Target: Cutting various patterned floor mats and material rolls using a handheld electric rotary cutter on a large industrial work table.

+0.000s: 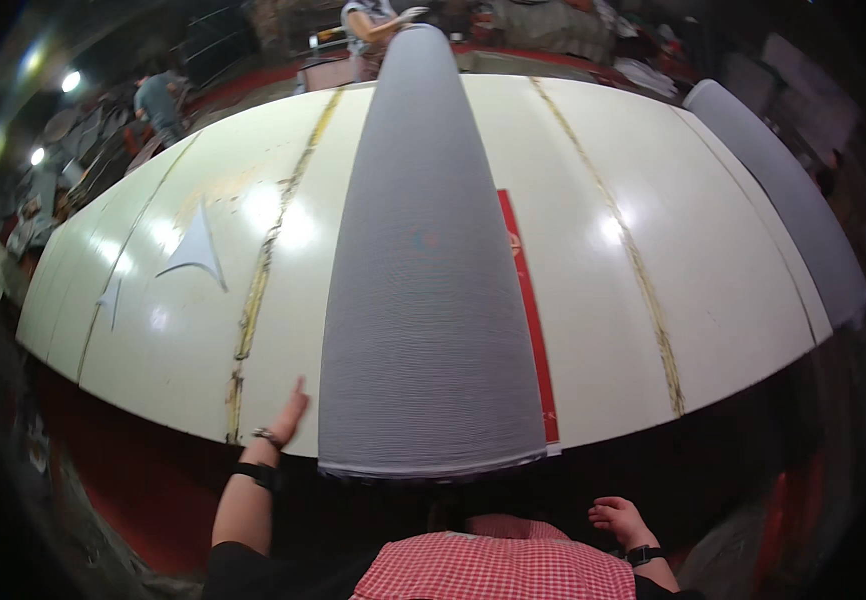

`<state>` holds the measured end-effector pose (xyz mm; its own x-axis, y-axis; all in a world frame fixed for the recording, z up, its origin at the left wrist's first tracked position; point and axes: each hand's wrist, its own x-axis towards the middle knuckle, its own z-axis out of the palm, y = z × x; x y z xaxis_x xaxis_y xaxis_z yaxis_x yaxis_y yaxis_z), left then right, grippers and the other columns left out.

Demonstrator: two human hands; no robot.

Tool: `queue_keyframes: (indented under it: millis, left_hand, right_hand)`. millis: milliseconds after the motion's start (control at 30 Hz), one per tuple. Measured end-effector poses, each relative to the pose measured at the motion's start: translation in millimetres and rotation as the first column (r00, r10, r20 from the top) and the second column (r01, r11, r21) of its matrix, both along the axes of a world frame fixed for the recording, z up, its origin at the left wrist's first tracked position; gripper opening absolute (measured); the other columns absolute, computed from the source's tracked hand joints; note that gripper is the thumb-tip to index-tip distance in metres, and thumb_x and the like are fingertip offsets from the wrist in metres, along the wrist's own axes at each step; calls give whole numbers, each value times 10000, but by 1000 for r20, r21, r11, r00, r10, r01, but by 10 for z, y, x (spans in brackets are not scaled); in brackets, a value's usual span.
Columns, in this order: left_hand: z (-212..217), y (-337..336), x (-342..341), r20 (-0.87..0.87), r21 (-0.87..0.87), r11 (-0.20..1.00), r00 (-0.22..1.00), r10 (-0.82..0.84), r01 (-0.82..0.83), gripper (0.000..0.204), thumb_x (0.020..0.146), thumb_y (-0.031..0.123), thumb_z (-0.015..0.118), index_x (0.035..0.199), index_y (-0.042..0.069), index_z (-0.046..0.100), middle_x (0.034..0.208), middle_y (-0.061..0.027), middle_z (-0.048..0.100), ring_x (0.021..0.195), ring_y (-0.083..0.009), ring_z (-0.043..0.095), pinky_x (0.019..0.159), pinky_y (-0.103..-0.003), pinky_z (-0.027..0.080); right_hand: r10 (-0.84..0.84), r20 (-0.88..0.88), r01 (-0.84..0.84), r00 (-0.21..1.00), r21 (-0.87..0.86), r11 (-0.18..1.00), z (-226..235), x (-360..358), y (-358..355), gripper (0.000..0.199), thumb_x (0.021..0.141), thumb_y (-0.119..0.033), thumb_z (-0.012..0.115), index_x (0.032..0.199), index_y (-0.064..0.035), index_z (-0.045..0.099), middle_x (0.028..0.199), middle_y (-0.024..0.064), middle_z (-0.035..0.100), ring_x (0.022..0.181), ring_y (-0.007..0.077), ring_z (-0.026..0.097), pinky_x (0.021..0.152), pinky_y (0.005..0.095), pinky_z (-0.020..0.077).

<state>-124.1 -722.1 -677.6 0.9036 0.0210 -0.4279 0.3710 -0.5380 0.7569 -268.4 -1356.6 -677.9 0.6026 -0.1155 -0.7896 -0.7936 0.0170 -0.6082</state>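
A long stack or spread of grey ribbed fabric [433,300] runs down the middle of the white table [613,370], its near end hanging level with the front edge. My left hand [291,418] is just left of the fabric's near corner, fingers stretched out, open and holding nothing. A gap separates it from the cloth. My right hand [621,518] hovers off the table's front edge, to the right of the red checked apron [498,565]. Its fingers are loosely bent and a little apart, with nothing visible in them.
A flat red board or strip [533,330] lies along the fabric's right side. Pale cloth scraps [196,252] rest on the left. Yellowed tape seams [608,200] cross the tabletop. Another grey fabric piece [778,180] covers the right end. A co-worker's gloved hand [413,15] is at the far end.
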Motion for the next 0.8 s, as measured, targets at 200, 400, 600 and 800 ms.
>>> queue_keyframes:
  millis: [200, 400, 600, 800]
  left_hand:
    - [561, -2011, 327, 364, -177, 971, 927, -87, 161, 782, 912, 544, 320, 1443, 15, 98, 1497, -183, 128, 1392, -283, 73, 1111, -391, 96]
    - [1892, -4302, 565, 406, -136, 902, 853, -327, 410, 767, 890, 500, 441, 1427, 8, 201, 1486, -177, 183, 1388, -266, 106, 1103, -405, 98]
    - [1715, -5161, 881, 666, -223, 842, 708, -236, 490, 604, 873, 258, 549, 1368, -12, 333, 1441, -156, 308, 1354, -252, 236, 1094, -384, 179]
    - [304, -5642, 837, 319, 461, 882, 910, -266, 96, 666, 901, 320, 451, 1449, 97, 144, 1464, -280, 131, 1343, -438, 164, 1106, -446, 148]
  right_hand:
    - [-190, -62, 185, 980, -71, 980, -47, -682, -542, 350, 831, -116, 629, 1134, 28, 528, 967, 129, 648, 827, 185, 642, 723, 281, 524]
    - [-149, 92, 150, 984, -5, 989, -368, -751, -1420, 372, 816, -136, 658, 1130, 27, 543, 961, 107, 646, 847, 167, 633, 745, 290, 516]
    - [-262, 218, 264, 940, 19, 964, -416, -956, -2723, 339, 811, -92, 649, 1112, 33, 556, 951, 112, 647, 852, 181, 635, 748, 286, 517]
    - [-358, 288, 435, 888, -277, 857, -454, -1382, -4117, 279, 789, -72, 641, 1046, 23, 586, 900, 99, 649, 799, 160, 629, 671, 265, 510]
